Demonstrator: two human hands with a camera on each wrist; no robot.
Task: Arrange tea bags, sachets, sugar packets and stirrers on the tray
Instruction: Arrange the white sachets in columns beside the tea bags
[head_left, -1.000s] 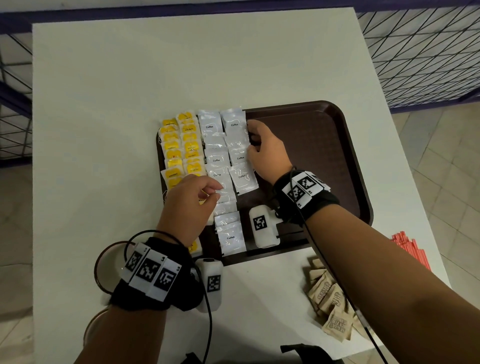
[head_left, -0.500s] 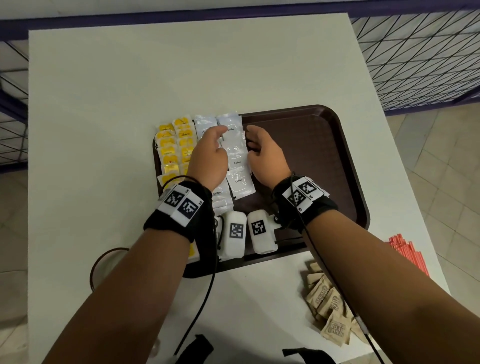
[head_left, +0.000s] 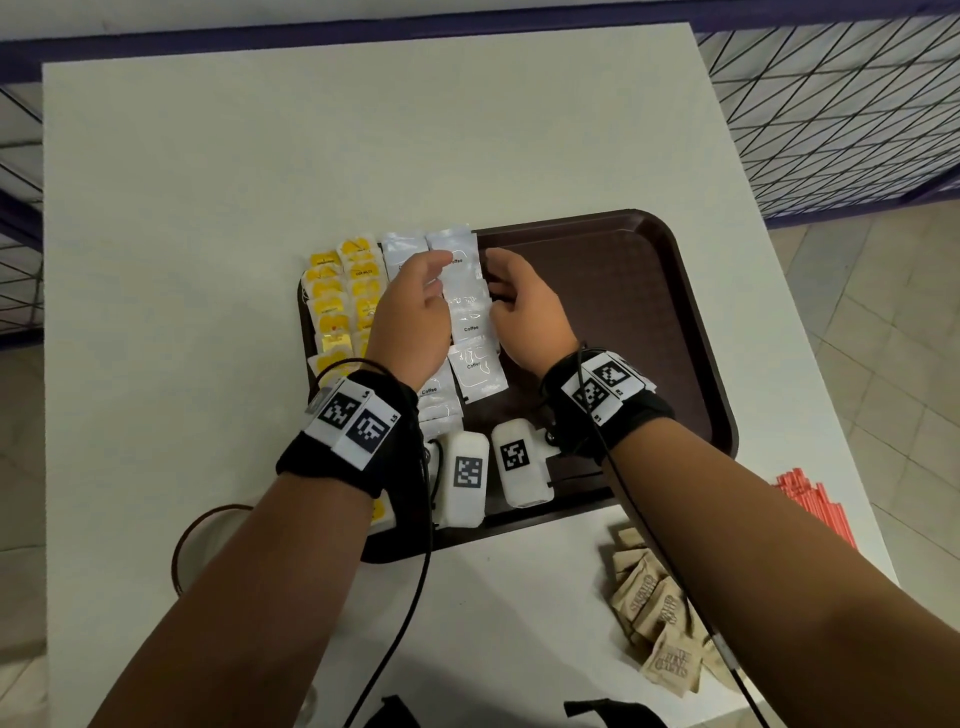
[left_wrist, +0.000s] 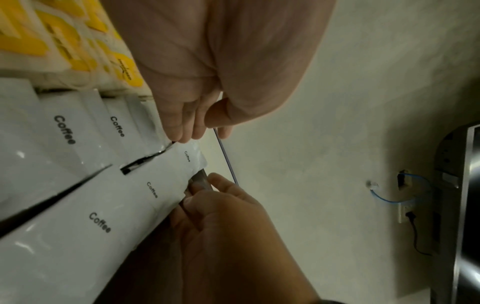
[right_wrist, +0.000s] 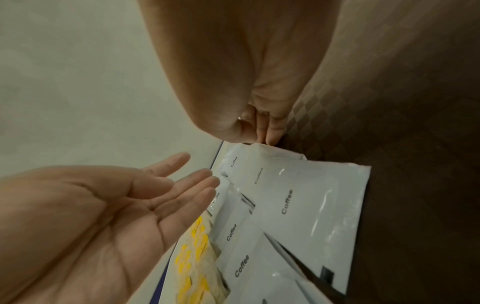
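Observation:
A dark brown tray (head_left: 649, 312) carries two columns of yellow tea bags (head_left: 343, 291) at its left side and two columns of white coffee sachets (head_left: 470, 322) beside them. My left hand (head_left: 415, 306) lies over the left sachet column with straight fingers and holds nothing; the right wrist view shows its bare palm (right_wrist: 197, 176). My right hand (head_left: 519, 306) is at the right edge of the right sachet column, fingertips (left_wrist: 202, 191) touching that edge. Brown sugar packets (head_left: 654, 613) and red stirrers (head_left: 810, 499) lie on the table, off the tray.
The white table (head_left: 311, 156) extends far beyond the tray. The tray's right half is bare. A round brown-rimmed dish (head_left: 208, 535) sits under my left forearm. A wire-mesh railing (head_left: 831, 104) runs along the far right.
My left hand moved from the near end of the rows forward to the far part of the sachet columns. The right hand stayed at the right column's edge.

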